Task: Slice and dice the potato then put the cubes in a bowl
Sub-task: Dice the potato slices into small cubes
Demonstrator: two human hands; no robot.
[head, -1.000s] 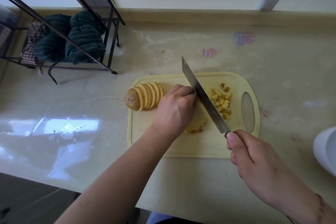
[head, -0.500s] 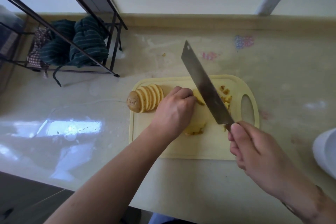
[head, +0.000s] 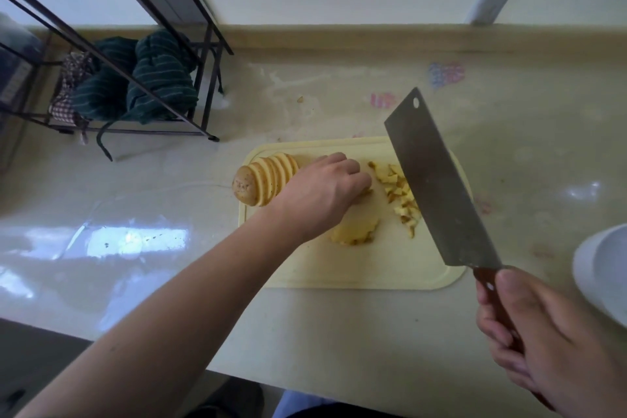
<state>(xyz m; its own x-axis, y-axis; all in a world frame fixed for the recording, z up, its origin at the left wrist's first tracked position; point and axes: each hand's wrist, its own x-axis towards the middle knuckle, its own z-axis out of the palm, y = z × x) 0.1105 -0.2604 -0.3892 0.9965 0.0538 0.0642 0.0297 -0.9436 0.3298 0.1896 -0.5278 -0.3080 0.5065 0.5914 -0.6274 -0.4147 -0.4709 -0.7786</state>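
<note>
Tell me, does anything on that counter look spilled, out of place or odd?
Little stands out. One small potato scrap lies on the counter beyond the cutting board, apart from the diced cubes on it. Faded pink and blue marks stain the counter near the wall. The sliced potato sits tidily fanned.

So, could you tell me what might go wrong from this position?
The left hand rests on the cutting board close to the raised cleaver in the right hand; a careless chop could catch its fingers. Potato cubes near the blade could scatter off the board.
</note>
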